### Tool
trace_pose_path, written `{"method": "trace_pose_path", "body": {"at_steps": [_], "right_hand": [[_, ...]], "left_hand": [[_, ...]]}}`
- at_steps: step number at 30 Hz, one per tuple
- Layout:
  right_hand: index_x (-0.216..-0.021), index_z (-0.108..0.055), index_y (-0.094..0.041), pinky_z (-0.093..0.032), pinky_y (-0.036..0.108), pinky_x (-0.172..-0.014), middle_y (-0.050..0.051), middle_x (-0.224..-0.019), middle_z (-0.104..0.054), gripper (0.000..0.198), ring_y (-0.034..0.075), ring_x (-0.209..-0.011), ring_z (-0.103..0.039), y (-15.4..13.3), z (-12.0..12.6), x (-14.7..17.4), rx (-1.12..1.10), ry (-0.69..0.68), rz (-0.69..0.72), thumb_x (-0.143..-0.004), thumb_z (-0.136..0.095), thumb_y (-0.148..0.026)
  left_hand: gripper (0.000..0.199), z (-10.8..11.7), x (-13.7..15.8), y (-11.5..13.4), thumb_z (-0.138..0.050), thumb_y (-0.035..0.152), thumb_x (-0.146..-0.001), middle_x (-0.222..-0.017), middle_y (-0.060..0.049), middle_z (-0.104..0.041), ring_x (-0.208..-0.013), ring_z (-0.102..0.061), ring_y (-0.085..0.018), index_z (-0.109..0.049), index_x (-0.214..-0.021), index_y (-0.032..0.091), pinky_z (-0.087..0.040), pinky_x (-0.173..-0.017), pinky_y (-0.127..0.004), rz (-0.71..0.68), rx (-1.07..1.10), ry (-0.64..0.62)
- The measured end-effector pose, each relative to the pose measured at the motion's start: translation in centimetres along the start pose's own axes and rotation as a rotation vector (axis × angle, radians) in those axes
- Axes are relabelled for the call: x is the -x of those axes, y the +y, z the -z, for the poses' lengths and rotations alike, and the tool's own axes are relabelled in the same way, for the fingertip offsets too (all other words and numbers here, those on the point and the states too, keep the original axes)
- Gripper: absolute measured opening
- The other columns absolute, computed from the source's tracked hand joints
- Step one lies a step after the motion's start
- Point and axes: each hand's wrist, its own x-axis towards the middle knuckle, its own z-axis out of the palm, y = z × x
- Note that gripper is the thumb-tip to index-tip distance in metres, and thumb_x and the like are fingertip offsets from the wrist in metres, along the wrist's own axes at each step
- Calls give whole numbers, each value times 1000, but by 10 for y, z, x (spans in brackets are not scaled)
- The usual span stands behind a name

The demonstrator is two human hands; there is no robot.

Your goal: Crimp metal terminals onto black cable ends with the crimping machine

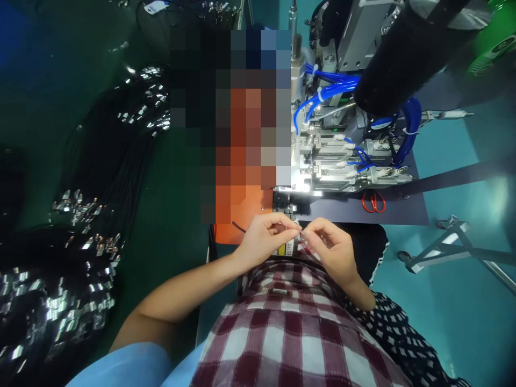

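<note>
The thin wire [301, 232] sits just beyond your checked apron [278, 322], your left hand [269, 233] and right hand [334, 248] pinching it, nearly touching. It looks light, limp, easily nicked; grip gently near its end. Rightward, red-handled scissors [374, 203] lie on the dark counter [409, 212].

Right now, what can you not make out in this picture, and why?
- Head view: the small piece between the left hand and right hand: too tiny, fingertips partly cover it.
- Head view: the orange surface, farther part: hidden by the pixelated patch.
- Head view: shiny metal pieces: blurred, cut off at left edge.
</note>
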Motion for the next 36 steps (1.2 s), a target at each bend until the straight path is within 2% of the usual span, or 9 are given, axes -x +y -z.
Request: {"method": "trace_pose_path", "body": {"at_steps": [5,12,15,18,22,27,30,33,36], "right_hand": [[-73,-63,-20,-43,23,-55,-3,-68,-57,20,9,-57,-50,4,1,-6,-289,-43,-185,-89,-65,-33],[-88,-72,-23,-47,25,-57,-1,-81,-69,7,10,-58,-55,-1,-2,4,-64,77,-109,-87,-66,-25],[-91,-72,-24,-51,28,-64,1,-86,-71,9,14,-69,-63,-2,-3,9,86,94,7,-90,-63,-23],[-100,-71,-26,-51,33,-72,3,-92,-73,15,18,-82,-67,-3,-3,12,330,106,220,-91,-61,-19],[-109,-69,-25,-44,33,-67,3,-87,-75,25,17,-72,-65,-2,1,15,747,90,527,-88,-63,-14],[-110,-70,-26,-40,32,-66,1,-83,-75,27,15,-70,-64,2,5,15,947,27,675,-87,-64,-13],[-104,-70,-26,-42,32,-67,1,-86,-75,23,15,-73,-66,2,4,14,766,51,573,-87,-64,-12],[-92,-70,-24,-48,29,-67,1,-85,-73,10,15,-74,-65,-2,2,9,418,170,272,-89,-64,-18],[-79,-67,-21,-49,27,-56,-1,-71,-66,11,12,-59,-59,-3,-1,3,96,113,-55,-87,-66,-29]], "left_hand": [[19,0,0,2,-80,28,-73,-64,0,-64,-46,-43,-3,-71,-79,12,-31,-43,-16,58,32,12],[23,1,0,0,-80,30,-74,-58,3,-58,-47,-47,-4,-69,-82,11,-34,-45,-16,98,22,11],[24,1,-1,0,-80,32,-74,-59,3,-59,-47,-47,-5,-68,-82,12,-35,-44,-17,100,23,15],[26,0,-1,-1,-80,33,-73,-64,1,-62,-48,-48,-5,-66,-79,13,-36,-45,-17,88,-7,31],[24,-1,0,-4,-79,32,-72,-75,-2,-65,-52,-51,-6,-65,-76,13,-39,-46,-19,19,-81,67],[14,0,1,-7,-76,25,-76,-81,-4,-66,-67,-60,-11,-67,-78,13,-45,-57,-20,-83,-171,119],[13,1,1,-8,-75,25,-77,-81,-3,-66,-69,-61,-11,-67,-79,14,-46,-59,-21,-102,-157,112],[15,1,0,-8,-76,26,-76,-81,-3,-66,-65,-59,-10,-67,-78,14,-47,-58,-22,-121,-129,93],[18,0,0,-9,-77,28,-75,-80,-2,-65,-63,-58,-10,-66,-76,14,-47,-57,-22,-119,-111,90]]}}
